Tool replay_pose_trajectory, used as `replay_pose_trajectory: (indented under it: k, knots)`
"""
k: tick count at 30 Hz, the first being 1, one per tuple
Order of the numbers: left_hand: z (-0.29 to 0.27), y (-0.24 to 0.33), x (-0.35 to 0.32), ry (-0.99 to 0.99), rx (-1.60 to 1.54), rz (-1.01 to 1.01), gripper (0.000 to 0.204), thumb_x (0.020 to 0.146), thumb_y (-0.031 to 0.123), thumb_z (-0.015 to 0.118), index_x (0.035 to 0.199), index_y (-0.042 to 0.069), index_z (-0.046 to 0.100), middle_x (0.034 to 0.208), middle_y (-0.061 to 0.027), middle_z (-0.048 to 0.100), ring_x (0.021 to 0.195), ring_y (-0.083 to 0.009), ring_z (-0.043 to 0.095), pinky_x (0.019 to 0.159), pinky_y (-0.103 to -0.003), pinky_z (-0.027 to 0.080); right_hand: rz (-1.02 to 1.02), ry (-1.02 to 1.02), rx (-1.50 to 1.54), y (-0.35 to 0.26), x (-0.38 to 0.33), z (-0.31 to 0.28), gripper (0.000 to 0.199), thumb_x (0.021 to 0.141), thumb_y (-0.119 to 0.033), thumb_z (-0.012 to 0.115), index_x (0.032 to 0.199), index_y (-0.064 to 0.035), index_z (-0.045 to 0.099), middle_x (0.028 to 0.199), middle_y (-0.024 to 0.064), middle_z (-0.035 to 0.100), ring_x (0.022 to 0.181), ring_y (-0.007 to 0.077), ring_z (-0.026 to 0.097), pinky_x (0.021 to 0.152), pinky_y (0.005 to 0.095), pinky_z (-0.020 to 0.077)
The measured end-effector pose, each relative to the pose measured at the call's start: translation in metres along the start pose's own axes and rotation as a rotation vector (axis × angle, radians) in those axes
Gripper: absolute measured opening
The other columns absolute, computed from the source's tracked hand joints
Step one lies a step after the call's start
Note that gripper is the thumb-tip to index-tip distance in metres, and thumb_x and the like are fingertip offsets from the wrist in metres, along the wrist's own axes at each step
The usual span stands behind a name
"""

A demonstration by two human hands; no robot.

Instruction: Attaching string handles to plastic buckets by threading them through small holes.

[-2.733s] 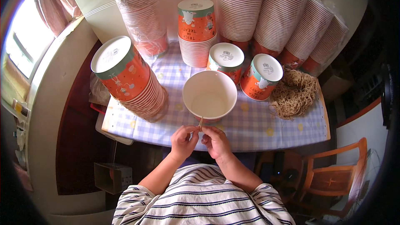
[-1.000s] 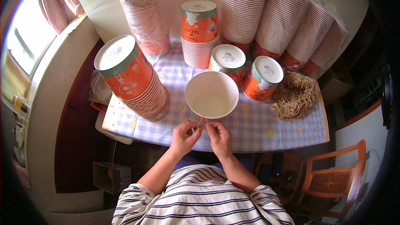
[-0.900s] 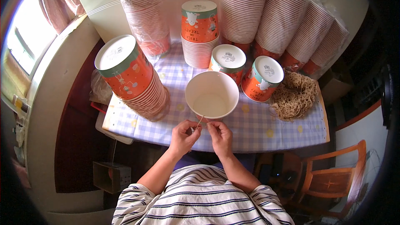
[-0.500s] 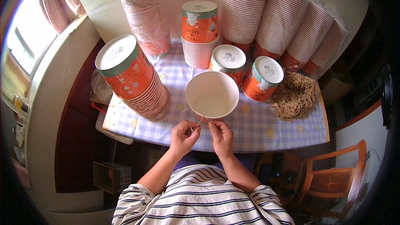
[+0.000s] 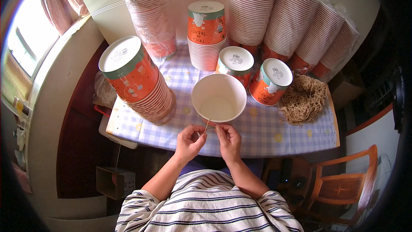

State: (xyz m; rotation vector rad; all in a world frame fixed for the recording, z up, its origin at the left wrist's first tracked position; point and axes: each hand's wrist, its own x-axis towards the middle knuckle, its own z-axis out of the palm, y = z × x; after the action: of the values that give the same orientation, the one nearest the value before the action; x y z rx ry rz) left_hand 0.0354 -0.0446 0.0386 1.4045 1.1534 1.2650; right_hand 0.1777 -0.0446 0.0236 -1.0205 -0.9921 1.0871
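An open paper bucket (image 5: 219,96), white inside, stands upright in front of me. At its near rim, my left hand (image 5: 189,139) pinches a thin tan string (image 5: 207,125). Close beside it, my right hand (image 5: 228,141) is also closed in a pinch on the string, fingertips near the bucket's outer wall. A short end of string sticks up past the left fingertips against the rim. How the string runs below the rim is hidden by my fingers. To the right lies a tangled heap of tan string (image 5: 304,100).
Upside-down orange buckets (image 5: 270,81) stand just behind the open one. A nested stack (image 5: 136,79) is on the left, another (image 5: 207,34) at the back. Tall plastic-wrapped stacks (image 5: 253,10) line the wall. All rest on a checked tablecloth (image 5: 274,139). A wooden chair (image 5: 343,182) is lower right.
Both hands stay at the near rim with the string. The string end between the fingers has shifted slightly; otherwise the scene looks the same.
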Motion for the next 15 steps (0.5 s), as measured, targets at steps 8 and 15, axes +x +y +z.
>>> replay_pose_trajectory:
  k: [8, 15]
  knots:
    - [0.002, -0.007, -0.001, 0.043, -0.127, -0.051, 0.009, 0.085, 0.006, 0.062, 0.088, -0.002, 0.061, 0.066, 0.0054, 0.053, 0.056, -0.0004, 0.042, 0.049, -0.017, 0.034, 0.138, -0.052, 0.239, -0.010, -0.003, 0.004, 0.012, 0.089, -0.012, 0.060, 0.095, -0.0022, 0.061, 0.087, -0.0015, 0.061, 0.079, 0.0050, 0.053, 0.073, 0.0212, 0.0436]
    - [0.001, 0.000, -0.001, 0.009, -0.196, -0.075, 0.010, 0.086, 0.007, 0.062, 0.090, -0.003, 0.060, 0.071, 0.0039, 0.056, 0.061, -0.0009, 0.046, 0.052, -0.016, 0.036, 0.187, -0.183, 0.091, 0.004, -0.005, 0.002, 0.013, 0.087, -0.015, 0.063, 0.092, -0.0024, 0.063, 0.081, -0.0026, 0.061, 0.073, 0.0048, 0.053, 0.070, 0.0203, 0.0442]
